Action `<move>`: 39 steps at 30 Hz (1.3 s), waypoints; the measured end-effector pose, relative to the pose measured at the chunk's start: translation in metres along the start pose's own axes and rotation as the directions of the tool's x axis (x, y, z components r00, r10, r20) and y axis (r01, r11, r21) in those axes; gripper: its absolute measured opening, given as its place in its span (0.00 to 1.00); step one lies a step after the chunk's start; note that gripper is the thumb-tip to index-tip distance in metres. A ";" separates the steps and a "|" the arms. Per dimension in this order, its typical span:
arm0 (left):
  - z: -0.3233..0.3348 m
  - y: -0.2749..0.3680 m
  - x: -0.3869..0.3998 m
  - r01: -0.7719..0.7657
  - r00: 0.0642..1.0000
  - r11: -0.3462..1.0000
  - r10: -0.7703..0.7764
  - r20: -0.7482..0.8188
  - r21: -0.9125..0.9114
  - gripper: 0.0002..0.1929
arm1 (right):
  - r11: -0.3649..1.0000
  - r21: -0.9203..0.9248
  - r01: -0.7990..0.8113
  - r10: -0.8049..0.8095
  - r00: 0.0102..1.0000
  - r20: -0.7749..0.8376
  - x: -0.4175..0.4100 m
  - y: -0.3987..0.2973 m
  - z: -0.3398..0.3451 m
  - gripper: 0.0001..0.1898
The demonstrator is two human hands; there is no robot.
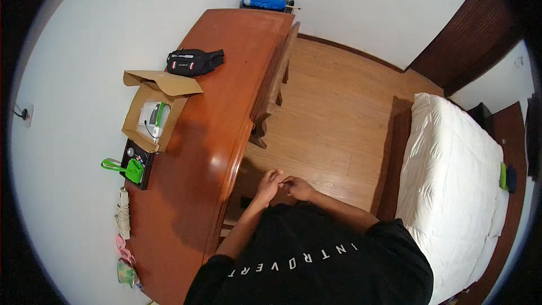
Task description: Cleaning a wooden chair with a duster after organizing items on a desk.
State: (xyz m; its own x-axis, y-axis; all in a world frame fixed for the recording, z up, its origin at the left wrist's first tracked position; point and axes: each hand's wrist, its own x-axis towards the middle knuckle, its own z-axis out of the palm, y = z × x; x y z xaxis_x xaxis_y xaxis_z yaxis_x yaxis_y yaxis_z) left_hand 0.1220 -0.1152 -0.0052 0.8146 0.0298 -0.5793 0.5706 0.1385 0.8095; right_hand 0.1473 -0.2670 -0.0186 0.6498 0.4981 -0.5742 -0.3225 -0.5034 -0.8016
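Note:
In front of my black T-shirt (313,258), my left hand (268,187) and my right hand (299,188) meet at the fingertips. My left fingers are partly stretched out, while those of my right hand are curled. A small dark spot shows where they meet; whether it is a held thing or shadow, I cannot tell. Both hands are above the wood floor, just right of the edge of a polished wooden table (203,144).
Along the table's wall side are a black waist bag (192,62), an open cardboard box (175,123), a dark tray (146,176) with a green pouch (134,171), a corded power strip (123,216) and pink scissors (123,249). A bed with a white quilt (449,195) stands right.

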 end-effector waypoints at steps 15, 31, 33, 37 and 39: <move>0.165 0.059 0.083 0.014 0.978 0.995 -0.034 0.205 0.098 0.26 | 0.772 0.624 0.121 0.252 0.843 -0.475 -0.063 0.057 -0.152 0.13; 0.224 0.217 0.240 -0.209 0.946 0.973 0.226 0.232 -0.095 0.13 | 0.963 0.254 0.094 0.047 0.866 -0.498 0.064 0.038 -0.343 0.19; 0.208 0.240 0.264 -0.385 0.908 0.912 0.401 0.119 -0.139 0.12 | 0.968 -0.115 -0.224 0.120 0.813 -0.570 0.071 0.086 -0.364 0.20; 0.172 0.308 0.299 -0.683 0.673 0.695 0.718 -0.177 0.225 0.12 | 0.730 -0.070 -0.680 0.620 0.702 -0.351 0.051 0.161 -0.405 0.23; 0.162 0.318 0.314 -0.639 0.710 0.748 0.663 -0.238 0.178 0.12 | 0.684 0.029 -0.729 0.703 0.648 -0.293 0.046 0.155 -0.419 0.23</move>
State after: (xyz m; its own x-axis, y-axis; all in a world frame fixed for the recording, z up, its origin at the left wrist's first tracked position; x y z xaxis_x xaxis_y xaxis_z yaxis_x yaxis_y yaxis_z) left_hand 0.5756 -0.2219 0.0857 0.9316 0.3488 0.1025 -0.0748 -0.0920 0.9929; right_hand 0.4150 -0.6180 -0.0998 0.3957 -0.2376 -0.8871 -0.7143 -0.6868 -0.1346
